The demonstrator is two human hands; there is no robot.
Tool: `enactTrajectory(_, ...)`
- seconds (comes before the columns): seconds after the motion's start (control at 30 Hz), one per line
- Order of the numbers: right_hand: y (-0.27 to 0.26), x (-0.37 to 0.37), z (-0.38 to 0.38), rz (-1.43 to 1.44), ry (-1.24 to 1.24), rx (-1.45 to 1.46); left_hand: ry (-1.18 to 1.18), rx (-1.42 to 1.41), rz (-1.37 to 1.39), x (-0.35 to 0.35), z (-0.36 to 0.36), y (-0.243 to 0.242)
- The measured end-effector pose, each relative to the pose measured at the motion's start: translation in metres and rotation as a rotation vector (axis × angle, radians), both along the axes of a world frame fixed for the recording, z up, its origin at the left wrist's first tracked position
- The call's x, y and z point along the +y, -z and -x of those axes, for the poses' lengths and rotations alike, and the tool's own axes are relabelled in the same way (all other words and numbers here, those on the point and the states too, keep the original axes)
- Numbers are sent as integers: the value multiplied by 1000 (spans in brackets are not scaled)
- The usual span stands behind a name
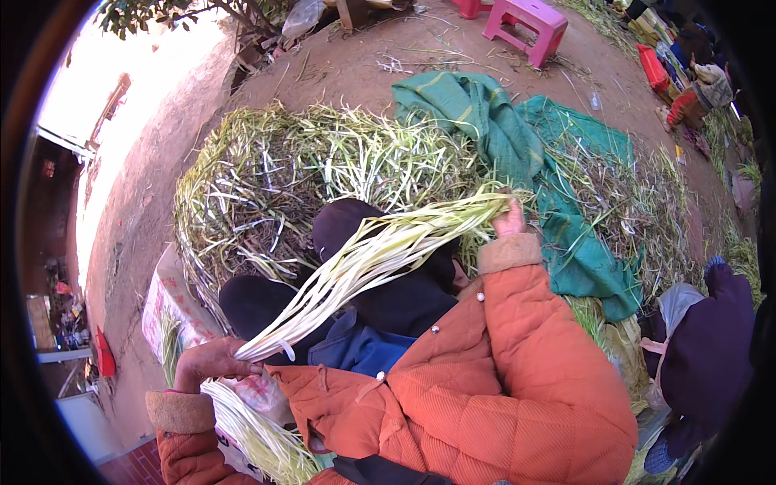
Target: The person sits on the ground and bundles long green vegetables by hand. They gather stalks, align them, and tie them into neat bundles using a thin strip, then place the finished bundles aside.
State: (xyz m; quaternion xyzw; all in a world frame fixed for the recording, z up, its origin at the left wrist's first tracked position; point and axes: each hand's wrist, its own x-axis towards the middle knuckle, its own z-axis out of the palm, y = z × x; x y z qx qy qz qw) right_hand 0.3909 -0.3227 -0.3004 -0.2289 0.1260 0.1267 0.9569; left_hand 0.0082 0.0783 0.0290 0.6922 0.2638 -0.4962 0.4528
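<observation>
A bundle of long pale stalks, white to yellow-green and like blanched chives (376, 254), stretches slantwise across my lap. My left hand (219, 362) grips its white end at the lower left. My right hand (510, 219) is closed round the leafy yellow-green end at the upper right. Beyond my knees lies a big heap of similar stalks and dry trimmings (260, 176). Another pale bundle (260, 430) rests below my left hand, beside a white plastic sheet with red print (163, 291).
A green woven cloth (479, 121) lies by the heap, with more plant litter (642, 206) to its right. A pink plastic stool (527, 27) stands at the top. A person in dark purple (706, 357) is close on the right; other people sit at the upper right.
</observation>
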Motion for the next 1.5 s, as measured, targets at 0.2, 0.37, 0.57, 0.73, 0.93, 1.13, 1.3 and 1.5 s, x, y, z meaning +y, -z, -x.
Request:
enactTrajectory(0.2, -71, -65, 13, 2137, -179, -473, 92, -114, -38, 3, 21, 3)
enactTrajectory(0.37, -187, 21, 82, 1527, -140, -921, 91, -137, 14, -8, 11, -3)
enactTrajectory(0.57, -224, 149, 132, 1191, -552, -1459, 9, -167, -4, -17, 12, -10)
enactTrajectory(0.73, -217, 164, 139, 1296, -287, -1771, -100, -232, -7, -20, 24, -6)
enactTrajectory(0.93, -231, 132, 145, 1368, -250, -2070, -105, -263, -11, -23, 27, 1)
enactTrajectory(1.13, -240, 124, 162, 1502, -256, -1982, -44, -358, -90, -35, 31, -4)
enactTrajectory(1.3, -267, 122, 162, 1651, -323, -1793, 120, -435, -326, -55, 31, -10)
enactTrajectory(1.5, -273, 153, 189, 1397, -572, -1728, 136, -388, -449, -70, 27, -18)
